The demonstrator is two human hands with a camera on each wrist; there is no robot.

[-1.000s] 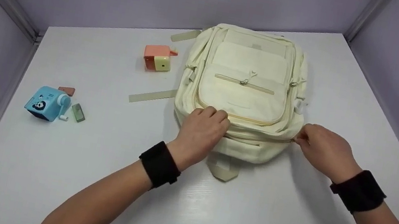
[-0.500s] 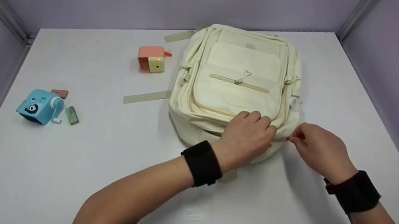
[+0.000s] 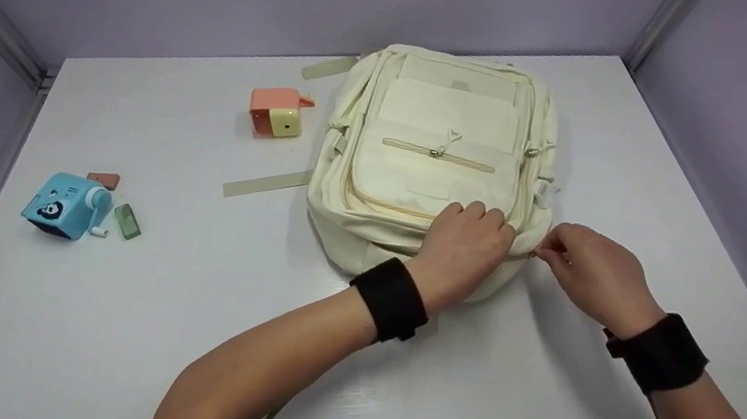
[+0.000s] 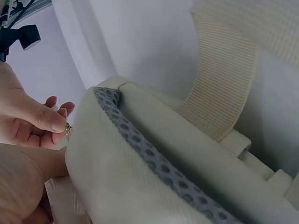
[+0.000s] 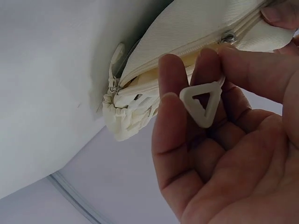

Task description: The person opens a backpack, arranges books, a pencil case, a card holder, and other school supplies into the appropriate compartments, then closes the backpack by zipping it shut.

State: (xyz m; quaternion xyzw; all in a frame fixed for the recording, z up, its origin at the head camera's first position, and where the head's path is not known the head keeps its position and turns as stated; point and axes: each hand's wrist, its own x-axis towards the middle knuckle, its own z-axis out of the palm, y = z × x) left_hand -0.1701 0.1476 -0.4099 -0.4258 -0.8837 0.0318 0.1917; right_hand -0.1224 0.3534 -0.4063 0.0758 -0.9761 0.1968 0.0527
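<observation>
A cream backpack (image 3: 446,115) lies front side up on the white table. My left hand (image 3: 465,251) grips the fabric at its lower edge, right of the middle, fingers bent over the top. At the bag's lower right corner my right hand (image 3: 595,269) pinches a zipper pull between thumb and fingers. In the right wrist view, the pull's white triangular tab (image 5: 205,105) hangs against the fingers, close to the metal zipper slider (image 5: 228,37). Another zipper end shows open teeth beyond. The left wrist view shows grey mesh lining (image 4: 149,156) along the bag's back.
An orange and yellow pencil sharpener (image 3: 276,113) stands left of the bag. Farther left are a blue crank sharpener (image 3: 67,204), a green eraser (image 3: 128,221) and a reddish eraser (image 3: 104,179). Loose straps (image 3: 266,184) stick out from the bag's left side. Purple-grey walls border the table.
My left hand has shifted right along the bag's lower edge, closer to the right hand. The right hand keeps its pinch at the corner. The whole scene slides slightly left in view.
</observation>
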